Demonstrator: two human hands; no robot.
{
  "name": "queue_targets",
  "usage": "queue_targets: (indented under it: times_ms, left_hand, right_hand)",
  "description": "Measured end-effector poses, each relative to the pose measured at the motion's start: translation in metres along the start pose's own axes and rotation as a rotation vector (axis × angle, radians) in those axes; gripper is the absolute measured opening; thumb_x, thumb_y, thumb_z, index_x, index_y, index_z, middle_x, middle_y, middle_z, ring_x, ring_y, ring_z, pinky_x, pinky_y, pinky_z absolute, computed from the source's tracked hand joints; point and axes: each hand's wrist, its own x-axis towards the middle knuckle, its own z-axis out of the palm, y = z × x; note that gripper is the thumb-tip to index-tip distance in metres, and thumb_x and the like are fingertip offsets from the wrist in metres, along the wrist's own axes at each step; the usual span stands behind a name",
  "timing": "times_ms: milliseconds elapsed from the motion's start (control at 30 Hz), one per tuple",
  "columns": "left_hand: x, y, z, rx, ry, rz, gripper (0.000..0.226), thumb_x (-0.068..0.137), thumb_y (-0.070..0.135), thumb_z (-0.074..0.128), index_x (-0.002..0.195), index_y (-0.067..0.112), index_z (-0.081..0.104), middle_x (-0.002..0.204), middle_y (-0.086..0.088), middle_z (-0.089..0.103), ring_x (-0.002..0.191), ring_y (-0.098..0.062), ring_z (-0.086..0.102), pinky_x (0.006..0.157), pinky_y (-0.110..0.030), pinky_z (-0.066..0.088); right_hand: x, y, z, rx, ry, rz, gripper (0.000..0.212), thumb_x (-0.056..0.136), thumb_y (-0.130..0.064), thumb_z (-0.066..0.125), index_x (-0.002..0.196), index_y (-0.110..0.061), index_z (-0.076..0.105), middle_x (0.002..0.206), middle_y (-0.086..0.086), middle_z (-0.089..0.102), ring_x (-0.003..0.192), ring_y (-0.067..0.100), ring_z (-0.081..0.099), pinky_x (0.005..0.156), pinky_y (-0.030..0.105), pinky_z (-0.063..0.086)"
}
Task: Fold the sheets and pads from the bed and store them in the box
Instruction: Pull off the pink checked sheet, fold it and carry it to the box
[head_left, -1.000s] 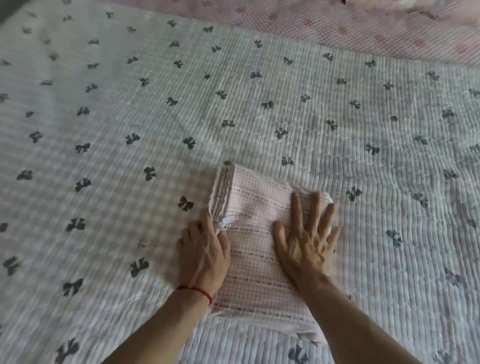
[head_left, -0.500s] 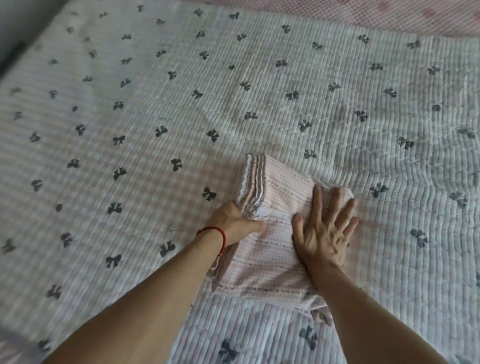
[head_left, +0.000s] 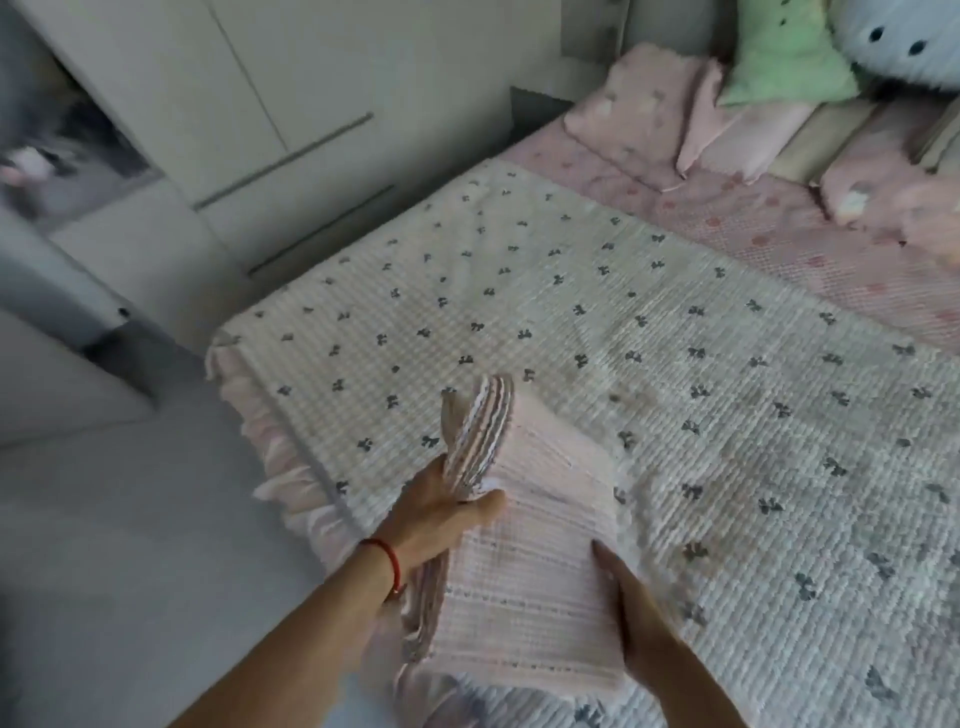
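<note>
- Two hands on one folded pink sheet (head_left: 524, 545), a thick bundle with striped layered edges, above the near-left part of the bed.
- Left hand (head_left: 436, 519): grips the bundle's left edge, thumb lying over the top face, fingers hidden behind the stacked layers. Red string bracelet (head_left: 387, 561) on that wrist.
- Right hand (head_left: 631, 613): holds the bundle's right edge, thumb pressed on the top face, the other fingers out of sight beneath the fabric. Clamped round the sheet, as far as the thumb shows.
- Bundle's far end is tipped up, layered edges fanning at the top left; near end hangs lower between the forearms. Whether any part touches the bed underneath, cannot tell.
- Quilted pad (head_left: 597, 332): white, small dark bow print, spread flat over most of the bed, its far-left corner near the bed edge. Pink ruffle (head_left: 291, 467) hangs along the left side below it.
- Pink dotted sheet (head_left: 779, 244) shows beyond the pad's far edge, toward the head of the bed.
- Pillows at the head end: pink pillow (head_left: 639, 114), green cushion (head_left: 779, 52) leaning above it, a pale blue one with dark spots (head_left: 898, 36) in the top right corner. More pink bedding at the right edge, blurred.
- White cabinet fronts (head_left: 234, 104) with long bar handles stand left of the bed, pale floor (head_left: 130, 545) below.
- Upper left corner is blurred, contents unreadable.
</note>
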Motion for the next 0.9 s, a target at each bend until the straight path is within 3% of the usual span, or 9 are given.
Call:
queue_targets:
  times_ms: [133,233,333,367,467,600,700,800,900]
  left_hand:
    - [-0.147,-0.052,-0.096,-0.219,0.322,-0.132,0.036,0.078,0.05,0.081,0.108,0.031,0.072,0.102,0.017,0.077,0.099,-0.003,0.071,0.091,-0.031,0.056]
    - [-0.24,-0.104,-0.127,-0.336,0.565,-0.201,0.062,0.062,0.072,0.077,0.111,0.035,0.07,0.102,0.018,0.076,0.096,0.0,0.07,0.085,-0.023,0.057]
    - [-0.332,-0.149,-0.128,-0.548,0.747,-0.247,0.063,0.066,0.067,0.081,0.114,0.028,0.07,0.105,0.005,0.078,0.098,-0.015,0.074,0.09,-0.039,0.06]
    - [-0.378,-0.169,-0.117,-0.667,0.864,-0.283,0.053,0.073,0.055,0.082,0.115,0.025,0.07,0.106,0.003,0.078,0.098,-0.019,0.074,0.09,-0.043,0.06]
    - [-0.467,-0.214,-0.086,-0.863,1.088,-0.311,0.036,0.084,0.037,0.079,0.115,0.022,0.07,0.106,0.001,0.078,0.099,-0.023,0.075,0.085,-0.041,0.061]
    - [-0.601,-0.286,-0.005,-1.057,1.394,-0.395,0.057,0.08,0.051,0.082,0.13,0.032,0.064,0.119,0.006,0.073,0.11,-0.02,0.07,0.098,-0.045,0.056]
    - [-0.671,-0.323,0.048,-1.148,1.533,-0.408,0.067,0.078,0.06,0.079,0.137,0.037,0.057,0.128,0.011,0.067,0.115,-0.015,0.065,0.099,-0.038,0.055]
    - [-0.741,-0.358,0.109,-1.267,1.633,-0.403,0.051,0.091,0.04,0.074,0.137,0.033,0.052,0.125,0.009,0.065,0.109,-0.012,0.066,0.076,-0.019,0.058]
    - [-0.799,-0.396,0.161,-1.412,1.679,-0.447,0.054,0.091,0.035,0.074,0.14,0.03,0.05,0.13,0.001,0.065,0.113,-0.023,0.066,0.092,-0.04,0.058]
  right_hand:
    - [-0.078,-0.015,0.12,-0.24,-0.242,-0.078,0.08,0.071,-0.038,0.091,0.139,-0.011,0.057,0.128,0.016,0.068,0.108,0.033,0.068,0.078,0.044,0.055]
    - [-0.119,-0.002,0.197,-0.582,-0.418,-0.122,0.107,0.044,-0.043,0.102,0.131,0.0,0.058,0.121,0.021,0.069,0.108,0.038,0.065,0.074,0.041,0.056]
    - [-0.159,0.041,0.266,-0.689,-0.558,-0.081,0.029,0.086,-0.019,0.08,0.106,-0.003,0.066,0.079,0.016,0.078,0.067,0.034,0.076,0.045,0.033,0.058]
    - [-0.169,0.072,0.288,-0.787,-0.613,-0.078,0.022,0.09,-0.016,0.076,0.108,-0.005,0.067,0.086,0.016,0.079,0.073,0.032,0.077,0.052,0.037,0.061]
    - [-0.188,0.143,0.329,-1.022,-0.809,-0.149,0.059,0.065,-0.036,0.093,0.113,-0.009,0.072,0.104,0.014,0.079,0.094,0.033,0.077,0.081,0.05,0.063]
    - [-0.233,0.28,0.366,-1.325,-1.057,-0.115,0.03,0.088,-0.016,0.076,0.117,-0.015,0.069,0.102,-0.002,0.08,0.091,0.016,0.077,0.069,0.029,0.062]
    - [-0.266,0.366,0.374,-1.474,-1.17,-0.118,0.05,0.083,-0.028,0.081,0.13,-0.022,0.065,0.118,-0.002,0.076,0.106,0.02,0.074,0.086,0.039,0.061]
    - [-0.298,0.468,0.362,-1.603,-1.222,-0.048,0.07,0.066,-0.042,0.093,0.129,-0.027,0.065,0.116,-0.003,0.076,0.102,0.019,0.075,0.09,0.042,0.059]
    - [-0.33,0.554,0.335,-1.704,-1.23,0.004,0.067,0.067,-0.039,0.093,0.127,-0.026,0.066,0.115,-0.002,0.076,0.101,0.02,0.075,0.089,0.043,0.06]
